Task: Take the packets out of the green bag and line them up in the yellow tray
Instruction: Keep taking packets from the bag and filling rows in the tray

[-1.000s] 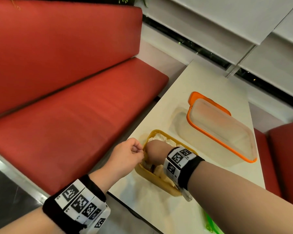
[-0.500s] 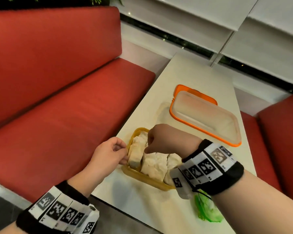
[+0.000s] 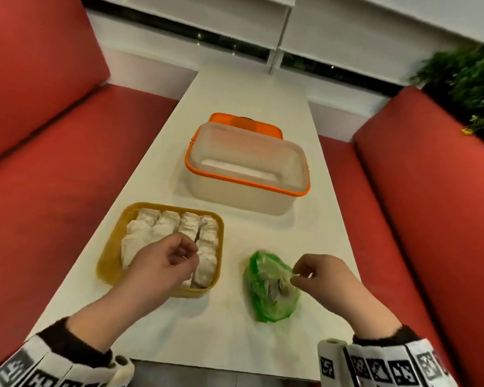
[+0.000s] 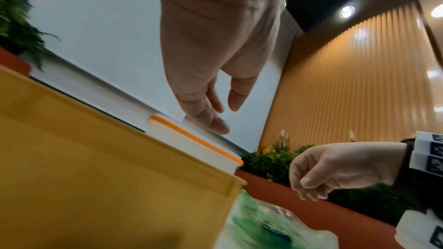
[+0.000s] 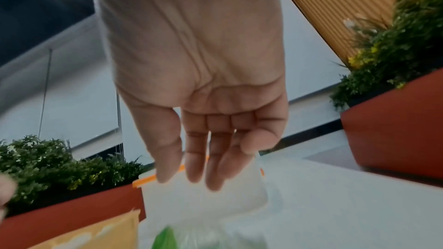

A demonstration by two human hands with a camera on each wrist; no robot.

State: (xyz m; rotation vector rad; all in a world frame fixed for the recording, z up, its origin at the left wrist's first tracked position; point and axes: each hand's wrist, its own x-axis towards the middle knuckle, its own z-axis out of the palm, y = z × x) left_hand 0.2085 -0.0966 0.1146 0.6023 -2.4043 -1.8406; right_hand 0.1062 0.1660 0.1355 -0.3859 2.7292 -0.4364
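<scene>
Two red benches (image 3: 53, 152) flank the white table (image 3: 243, 88), where pale packets (image 3: 176, 227) fill the yellow tray (image 3: 109, 263) under the loosely curled, empty left hand (image 3: 162, 263), while the right hand (image 3: 324, 277) hovers relaxed at the crumpled green bag (image 3: 268, 291).

No readable text; the wristbands (image 3: 375, 367) carry only coded squares, seemingly wordless.

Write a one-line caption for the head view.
Left hand over the packet-filled tray; right hand reaching at the green bag.

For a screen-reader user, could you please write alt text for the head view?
The right hand reaches to the green bag on the white table, while the left hand hovers over the yellow tray of lined-up white packets.
</scene>
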